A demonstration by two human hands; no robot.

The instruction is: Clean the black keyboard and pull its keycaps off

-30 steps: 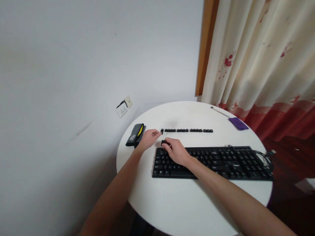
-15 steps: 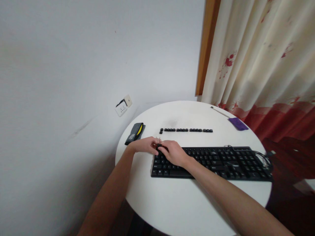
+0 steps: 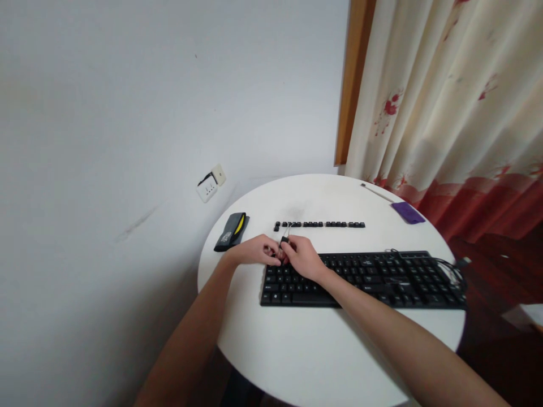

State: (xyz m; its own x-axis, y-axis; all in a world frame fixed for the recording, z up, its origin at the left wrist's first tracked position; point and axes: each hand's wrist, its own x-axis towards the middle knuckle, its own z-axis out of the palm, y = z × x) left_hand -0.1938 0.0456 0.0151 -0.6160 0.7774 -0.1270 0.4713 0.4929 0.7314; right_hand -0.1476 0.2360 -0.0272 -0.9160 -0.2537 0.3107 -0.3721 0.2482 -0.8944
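A black keyboard (image 3: 318, 298) lies across the white round table. Over its upper left corner, my right hand (image 3: 304, 259) grips the black handle of a keycap puller (image 3: 284, 241), whose thin wires point away from me. My left hand (image 3: 255, 250) is beside it at the keyboard's left end, fingers curled and almost touching the right hand's fingertips. Whatever lies between the left fingers is too small to make out. Behind the keyboard runs a row of loose black keycaps (image 3: 313, 224), with two stacked front to back at its left end.
A grey pouch (image 3: 224, 239) with a yellow item inside lies at the table's left edge. A purple cloth (image 3: 407, 213) and a thin brush-like stick (image 3: 376, 193) are at the far right. The keyboard's coiled cable (image 3: 452, 272) sits at its right end. A wall stands close on the left.
My right hand has turned and shifted slightly right, bringing the puller's black handle and wires into clearer view. The left hand has moved slightly right. The view has shifted a little.
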